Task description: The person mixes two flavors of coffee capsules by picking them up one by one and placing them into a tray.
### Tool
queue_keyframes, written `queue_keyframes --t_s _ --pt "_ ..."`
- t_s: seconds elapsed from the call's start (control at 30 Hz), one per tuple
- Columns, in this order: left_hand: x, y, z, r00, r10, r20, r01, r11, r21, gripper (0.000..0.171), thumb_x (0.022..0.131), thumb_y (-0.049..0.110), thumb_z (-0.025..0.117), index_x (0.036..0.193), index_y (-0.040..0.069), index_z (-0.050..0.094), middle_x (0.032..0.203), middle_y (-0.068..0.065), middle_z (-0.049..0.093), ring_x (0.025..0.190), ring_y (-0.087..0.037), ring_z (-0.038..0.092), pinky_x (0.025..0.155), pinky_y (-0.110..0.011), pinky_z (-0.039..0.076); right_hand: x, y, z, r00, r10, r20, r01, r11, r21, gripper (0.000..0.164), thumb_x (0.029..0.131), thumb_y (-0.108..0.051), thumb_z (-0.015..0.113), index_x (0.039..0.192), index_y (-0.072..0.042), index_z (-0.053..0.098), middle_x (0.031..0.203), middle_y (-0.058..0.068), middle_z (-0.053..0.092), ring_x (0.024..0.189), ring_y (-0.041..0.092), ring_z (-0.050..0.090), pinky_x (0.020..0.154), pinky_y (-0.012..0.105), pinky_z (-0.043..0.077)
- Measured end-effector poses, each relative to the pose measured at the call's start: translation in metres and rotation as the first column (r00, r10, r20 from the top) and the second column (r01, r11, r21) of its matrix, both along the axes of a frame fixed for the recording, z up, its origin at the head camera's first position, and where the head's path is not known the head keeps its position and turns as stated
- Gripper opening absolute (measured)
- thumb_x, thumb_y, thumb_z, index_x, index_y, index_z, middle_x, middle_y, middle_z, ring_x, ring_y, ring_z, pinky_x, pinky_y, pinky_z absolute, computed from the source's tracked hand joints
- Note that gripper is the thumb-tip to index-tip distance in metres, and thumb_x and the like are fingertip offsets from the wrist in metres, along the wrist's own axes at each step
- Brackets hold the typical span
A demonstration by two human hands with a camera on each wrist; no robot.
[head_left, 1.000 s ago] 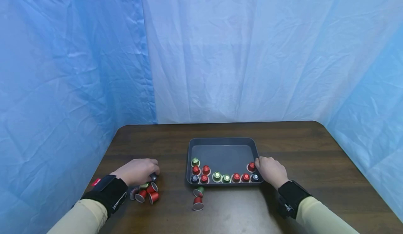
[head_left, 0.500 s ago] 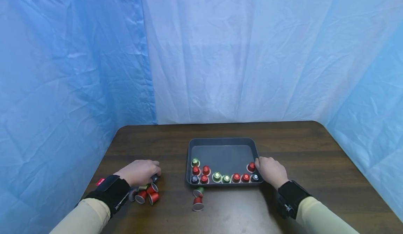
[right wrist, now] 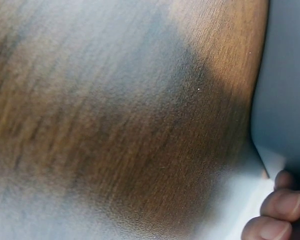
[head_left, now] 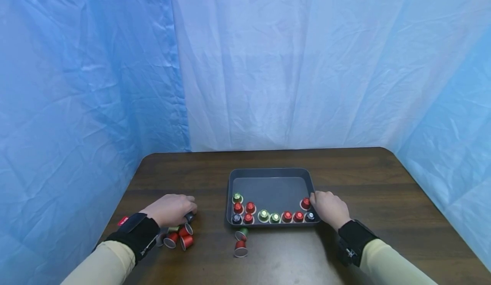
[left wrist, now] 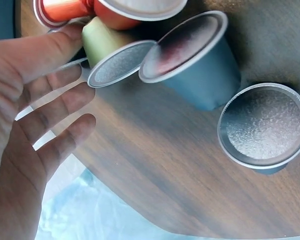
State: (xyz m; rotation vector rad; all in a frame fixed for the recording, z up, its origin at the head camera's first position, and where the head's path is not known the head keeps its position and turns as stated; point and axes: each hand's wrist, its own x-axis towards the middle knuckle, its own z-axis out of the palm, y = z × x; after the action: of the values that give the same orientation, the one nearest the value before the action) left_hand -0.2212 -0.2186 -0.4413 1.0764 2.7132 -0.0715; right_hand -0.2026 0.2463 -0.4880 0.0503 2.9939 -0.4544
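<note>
Toward the left edge of the table [head_left: 285,246], dragging the dark capsule [head_left: 189,217] pinched by the left hand [head_left: 171,209] could roll the neighbouring red capsule [head_left: 185,230]; the right hand [head_left: 330,208] grips the tray [head_left: 274,188].

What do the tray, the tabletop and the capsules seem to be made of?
Tray: probably coated metal; matte, evenly dark grey. Tabletop: wood or wood-look laminate; brown grain, soft sheen. Capsules: likely thin aluminium; shiny coloured sides, silvery rims.
</note>
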Motion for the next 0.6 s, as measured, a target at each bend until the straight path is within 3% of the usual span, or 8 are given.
queue_keyframes --t_s 0.43,0.6 --pt "-0.006 0.005 0.014 0.995 0.101 0.002 -0.101 0.995 0.02 0.022 0.087 0.026 0.081 0.105 0.019 0.071 0.091 0.009 0.064 0.081 -0.008 0.059 0.081 -0.039 0.057 0.001 0.0 0.002 1.0 0.004 0.003 -0.004 1.0 -0.003 0.032 0.105 -0.025 0.052 0.088 -0.003 0.069 0.068 0.005 0.058 0.062 0.021 0.054 0.055 0.035 0.044" --pt "-0.009 0.009 0.019 0.986 0.154 0.06 -0.158 0.985 0.065 0.024 0.09 0.025 0.078 0.111 0.021 0.067 0.097 0.011 0.065 0.083 -0.008 0.059 0.085 -0.04 0.056 0.001 -0.001 0.002 1.0 0.005 0.002 -0.005 1.0 -0.003 0.032 0.105 -0.025 0.052 0.089 -0.002 0.069 0.068 0.005 0.058 0.062 0.021 0.054 0.055 0.035 0.044"
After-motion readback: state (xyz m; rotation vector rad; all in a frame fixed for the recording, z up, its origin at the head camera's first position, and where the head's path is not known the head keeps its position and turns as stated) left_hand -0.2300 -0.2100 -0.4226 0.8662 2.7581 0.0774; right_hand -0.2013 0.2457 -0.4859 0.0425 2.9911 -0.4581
